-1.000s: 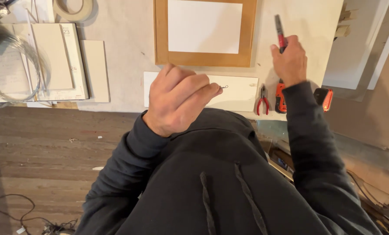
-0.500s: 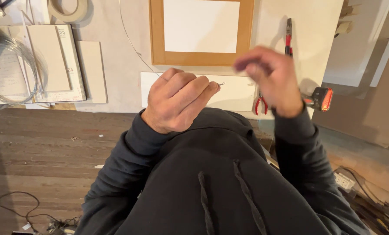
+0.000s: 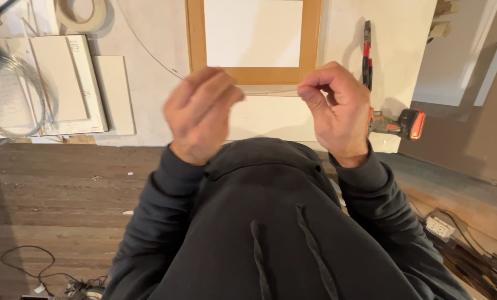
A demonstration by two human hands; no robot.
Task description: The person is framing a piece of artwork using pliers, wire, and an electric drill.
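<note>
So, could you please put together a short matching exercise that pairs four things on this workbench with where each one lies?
Things:
1. thin wire
2. pliers
3. roll of tape
4. wooden frame

Places:
A. at the top left corner of the bench
B. stretched between the left hand and the right hand
C. flat at the top middle, around a white panel
D. just right of the frame, red handles, beyond the right hand

Pairs: 1-B, 2-D, 3-A, 4-C
</note>
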